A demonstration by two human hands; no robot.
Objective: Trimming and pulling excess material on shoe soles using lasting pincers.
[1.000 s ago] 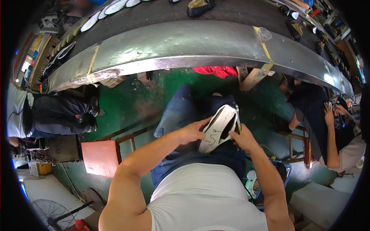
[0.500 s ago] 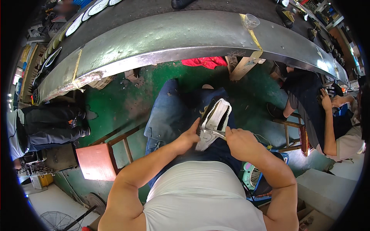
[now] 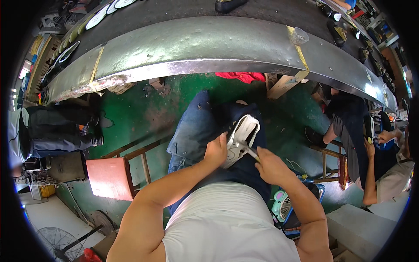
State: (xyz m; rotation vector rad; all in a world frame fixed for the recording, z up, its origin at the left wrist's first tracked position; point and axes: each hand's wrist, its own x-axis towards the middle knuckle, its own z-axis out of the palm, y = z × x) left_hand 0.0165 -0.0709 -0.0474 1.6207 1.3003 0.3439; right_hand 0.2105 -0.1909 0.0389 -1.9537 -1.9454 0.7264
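Over my lap lies a shoe [image 3: 247, 126], its pale sole side turned up and its edge dark. My left hand [image 3: 215, 151] is closed on the shoe's left side, with the thumb up along its edge. In my right hand [image 3: 272, 167], fingers wrapped around the handle, is a hammer [image 3: 248, 151]. Its metal head is over the middle of the shoe; whether it touches I cannot tell. My left fingers under the shoe are hidden.
Ahead runs a long metal-edged bench [image 3: 187, 46] carrying shoes and a clear cup [image 3: 299, 36]. A red-topped stool [image 3: 109, 177] stands left, a small green fan [image 3: 283, 204] right. Co-workers are on both sides; the right one's hand [image 3: 370, 147] is at work. Red cloth [image 3: 241, 77] lies beneath the bench.
The hammer has shifted on the shoe, and more of its handle shows beyond my right hand. My left hand still grips the shoe. The whole view has swung slightly left.
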